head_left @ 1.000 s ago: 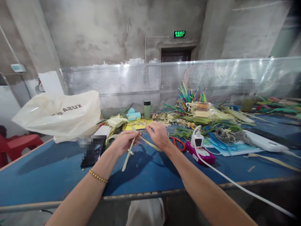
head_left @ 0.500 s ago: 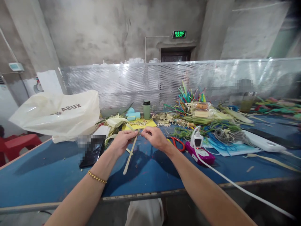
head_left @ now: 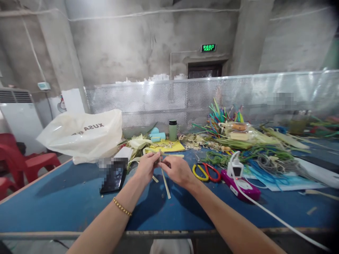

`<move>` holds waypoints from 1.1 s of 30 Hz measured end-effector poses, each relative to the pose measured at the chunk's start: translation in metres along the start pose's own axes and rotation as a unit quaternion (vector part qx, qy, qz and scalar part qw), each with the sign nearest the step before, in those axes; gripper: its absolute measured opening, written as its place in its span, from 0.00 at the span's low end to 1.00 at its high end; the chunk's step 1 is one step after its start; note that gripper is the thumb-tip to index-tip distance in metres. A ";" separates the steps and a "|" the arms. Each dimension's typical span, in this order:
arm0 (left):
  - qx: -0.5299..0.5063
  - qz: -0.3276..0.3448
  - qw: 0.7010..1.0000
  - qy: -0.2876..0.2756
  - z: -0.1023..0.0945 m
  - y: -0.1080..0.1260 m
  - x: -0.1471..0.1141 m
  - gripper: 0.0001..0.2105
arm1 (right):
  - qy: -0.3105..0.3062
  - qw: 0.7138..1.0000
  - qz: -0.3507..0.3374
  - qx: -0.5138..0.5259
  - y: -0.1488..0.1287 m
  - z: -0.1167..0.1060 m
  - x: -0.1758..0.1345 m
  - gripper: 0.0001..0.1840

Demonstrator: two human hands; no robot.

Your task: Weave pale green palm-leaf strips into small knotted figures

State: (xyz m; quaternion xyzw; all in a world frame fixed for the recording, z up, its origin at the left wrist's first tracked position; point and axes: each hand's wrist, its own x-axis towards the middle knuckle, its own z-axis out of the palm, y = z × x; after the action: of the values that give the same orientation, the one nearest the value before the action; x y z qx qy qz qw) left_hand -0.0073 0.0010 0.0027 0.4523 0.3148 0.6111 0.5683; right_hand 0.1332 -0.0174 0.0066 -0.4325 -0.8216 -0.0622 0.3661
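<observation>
My left hand, with a gold bead bracelet at the wrist, pinches pale dried leaf strips at the middle of the table. Close against it, my right hand has its fingers closed on the same strips. One pale leaf strip hangs down from between the hands, and another sticks out to the right above my right knuckles. The spot where the strips cross is partly hidden by my fingers. Scissors with one yellow and one red handle lie right of my right hand.
On the blue table a black tablet lies left, near a white plastic bag. A green bottle stands behind. To the right are a purple power strip with a white cable, green cords and leaf bundles.
The view has swung left and tilted up a little. The hanging strip now points down to the right rather than down to the left, and a strip shows above my right hand.
</observation>
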 end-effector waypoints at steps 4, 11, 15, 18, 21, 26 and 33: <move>0.027 0.003 0.999 -0.035 0.000 0.001 -0.001 0.14 | 0.001 0.999 0.026 0.022 -0.004 0.005 0.000 0.10; 0.116 0.059 0.991 -0.039 -0.005 0.005 0.001 0.07 | 0.030 0.996 0.018 0.084 0.004 0.000 -0.002 0.07; 0.179 0.096 0.979 0.005 -0.006 0.002 0.004 0.04 | 0.035 0.996 0.006 0.083 0.005 -0.002 -0.002 0.08; 0.218 0.139 0.965 0.038 -0.005 -0.001 0.006 0.03 | 0.014 0.994 -0.013 0.107 0.005 -0.006 -0.001 0.08; 0.233 0.132 0.963 0.036 -0.005 -0.004 0.006 0.03 | -0.009 0.993 0.002 0.116 0.010 -0.013 0.002 0.10; 0.201 0.049 0.976 -0.073 0.002 -0.001 -0.005 0.03 | 0.055 0.991 0.049 0.112 0.027 -0.025 0.011 0.16; 0.123 -0.036 0.973 -0.193 0.011 0.008 -0.021 0.03 | -0.055 0.910 0.120 0.392 0.020 -0.031 0.009 0.16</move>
State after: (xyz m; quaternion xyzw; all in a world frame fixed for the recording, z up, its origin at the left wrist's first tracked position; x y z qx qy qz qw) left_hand -0.0021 -0.0227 0.0103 0.6168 0.2877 0.4478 0.5799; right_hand 0.1623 -0.0120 0.0305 -0.3524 -0.7403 0.3337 0.4652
